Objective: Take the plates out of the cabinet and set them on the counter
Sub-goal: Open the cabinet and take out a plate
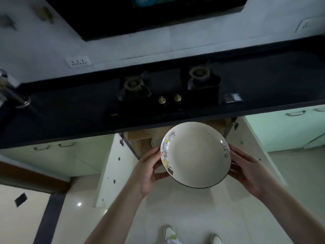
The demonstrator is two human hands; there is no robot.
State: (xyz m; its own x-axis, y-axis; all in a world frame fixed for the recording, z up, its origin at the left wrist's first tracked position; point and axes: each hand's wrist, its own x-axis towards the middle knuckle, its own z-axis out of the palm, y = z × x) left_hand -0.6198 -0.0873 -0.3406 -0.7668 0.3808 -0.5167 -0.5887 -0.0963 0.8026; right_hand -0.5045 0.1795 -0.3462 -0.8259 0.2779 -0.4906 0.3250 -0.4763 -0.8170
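A white plate (pixel 195 154) with a dark rim and small cartoon drawings hangs in the air in front of the open cabinet (pixel 144 138), below the edge of the black counter (pixel 70 117). My left hand (pixel 149 169) grips its left rim, fingers curled under it. My right hand (pixel 246 169) grips the right rim in the same way. Inside the cabinet, behind the plate, part of another pale dish (pixel 155 141) shows.
A two-burner gas hob (pixel 168 87) with two knobs sits in the counter right above the cabinet. A tap (pixel 12 92) stands at the far left. Both cabinet doors (pixel 114 166) swing open to either side. My shoes (pixel 170 233) are on the tiled floor below.
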